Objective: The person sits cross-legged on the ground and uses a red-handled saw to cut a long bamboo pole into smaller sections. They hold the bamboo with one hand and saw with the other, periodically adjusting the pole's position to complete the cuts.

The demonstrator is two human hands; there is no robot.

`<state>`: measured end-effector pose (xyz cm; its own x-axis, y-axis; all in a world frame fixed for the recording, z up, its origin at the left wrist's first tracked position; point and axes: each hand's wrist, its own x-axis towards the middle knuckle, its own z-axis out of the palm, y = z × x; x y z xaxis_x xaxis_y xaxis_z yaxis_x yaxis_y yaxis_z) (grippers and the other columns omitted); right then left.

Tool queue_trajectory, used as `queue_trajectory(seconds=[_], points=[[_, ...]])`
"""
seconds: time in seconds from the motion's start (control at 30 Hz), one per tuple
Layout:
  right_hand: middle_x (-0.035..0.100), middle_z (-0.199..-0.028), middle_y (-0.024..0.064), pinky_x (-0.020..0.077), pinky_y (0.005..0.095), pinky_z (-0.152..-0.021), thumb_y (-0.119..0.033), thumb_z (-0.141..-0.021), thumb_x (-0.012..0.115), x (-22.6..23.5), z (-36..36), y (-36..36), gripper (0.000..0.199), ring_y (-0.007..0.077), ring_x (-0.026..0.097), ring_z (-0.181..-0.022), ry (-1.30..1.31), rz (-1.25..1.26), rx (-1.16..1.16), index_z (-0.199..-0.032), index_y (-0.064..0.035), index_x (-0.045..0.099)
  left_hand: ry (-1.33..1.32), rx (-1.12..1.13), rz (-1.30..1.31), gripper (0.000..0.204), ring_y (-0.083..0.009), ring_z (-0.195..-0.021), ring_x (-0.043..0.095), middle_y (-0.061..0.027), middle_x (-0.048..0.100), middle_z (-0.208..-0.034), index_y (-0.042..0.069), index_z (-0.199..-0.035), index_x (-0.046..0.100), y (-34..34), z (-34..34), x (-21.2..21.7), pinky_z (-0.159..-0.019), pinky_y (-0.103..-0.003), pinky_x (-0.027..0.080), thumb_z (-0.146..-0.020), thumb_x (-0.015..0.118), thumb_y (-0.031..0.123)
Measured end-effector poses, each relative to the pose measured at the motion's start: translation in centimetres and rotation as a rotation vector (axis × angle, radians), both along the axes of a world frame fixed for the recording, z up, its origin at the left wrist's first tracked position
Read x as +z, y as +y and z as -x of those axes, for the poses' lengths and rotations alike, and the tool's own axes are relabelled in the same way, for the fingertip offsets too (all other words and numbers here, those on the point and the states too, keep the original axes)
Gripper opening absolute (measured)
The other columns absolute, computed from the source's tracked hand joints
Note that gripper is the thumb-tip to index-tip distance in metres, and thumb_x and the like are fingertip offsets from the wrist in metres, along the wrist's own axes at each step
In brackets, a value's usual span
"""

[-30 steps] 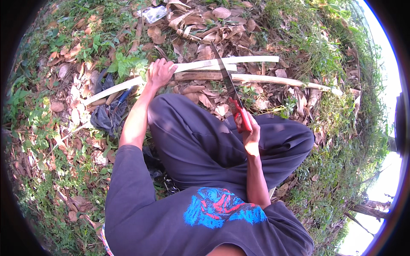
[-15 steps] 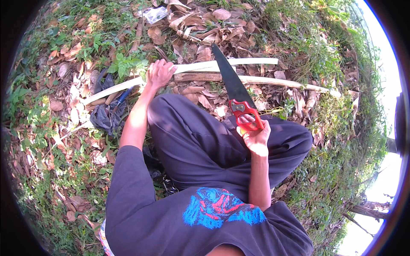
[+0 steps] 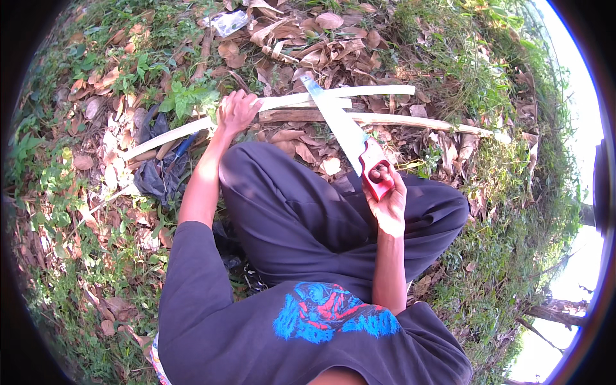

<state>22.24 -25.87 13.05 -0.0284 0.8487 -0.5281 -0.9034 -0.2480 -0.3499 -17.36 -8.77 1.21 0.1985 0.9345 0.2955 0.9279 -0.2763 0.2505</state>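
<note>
Left hand (image 3: 239,111): curled over pale wooden strip (image 3: 282,101), lying before the knees (image 3: 247,162); right hand (image 3: 390,206): wrapped round red-handled handsaw (image 3: 348,136), blade over strip, contact unclear; advisable: strip pinned firmly, teeth square to it

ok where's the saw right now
In the head view, the saw is above and right of centre, its red handle in the right hand and its blade slanting up and left, overlapping the pale strips.
</note>
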Motion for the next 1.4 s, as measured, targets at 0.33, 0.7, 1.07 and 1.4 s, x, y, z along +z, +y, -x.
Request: queue_trajectory(seconds=[0.33,0.7,1.07,1.4], points=[[0.065,-0.082,0.0103,0.0484,0.0251,-0.068,0.001,-0.087,0.051,3.1,4.0,2.3,0.016,0.0113,0.057,-0.065,-0.768,-0.350,0.319,-0.101,0.0056,0.058,0.015,0.016,0.038,0.038,-0.0300,-0.090,0.060,-0.0093,0.059,-0.088,0.013,-0.100,0.071,-0.1,-0.2,0.2,-0.081,-0.045,0.047,-0.096,0.055,0.048],[0.048,-0.054,0.0036,0.0377,0.0294,-0.049,-0.008,-0.087,0.070,2.1,6.2,-2.1,0.020,0.0114,0.045,-0.047,-1.364,-0.519,0.406,-0.082,-0.0022,0.052,0.007,0.025,0.058,0.042,-0.0299,-0.089,0.060,-0.0092,0.059,-0.088,0.015,-0.097,0.071,0.4,-0.1,-0.3,-0.080,-0.046,0.047,-0.095,0.054,0.053],[0.052,-0.055,0.0053,0.0404,0.0292,-0.048,-0.013,-0.098,0.061,2.3,6.4,-1.5,0.022,0.0105,0.051,-0.048,-1.198,-0.291,0.386,-0.082,0.0008,0.057,0.026,0.015,0.089,0.040,-0.0300,-0.091,0.060,-0.0098,0.059,-0.088,0.014,-0.099,0.070,0.3,0.0,-0.2,-0.082,-0.048,0.047,-0.096,0.054,0.051],[0.046,-0.055,0.0088,0.0379,0.0331,-0.048,-0.011,-0.093,0.063,1.0,6.9,1.0,0.022,0.0143,0.041,-0.048,-1.433,-0.402,0.280,-0.077,0.0013,0.056,0.098,-0.015,0.027,0.040,-0.0316,-0.091,0.058,-0.0114,0.058,-0.088,0.011,-0.098,0.069,0.0,-0.4,-0.3,-0.082,-0.049,0.046,-0.098,0.052,0.047]])
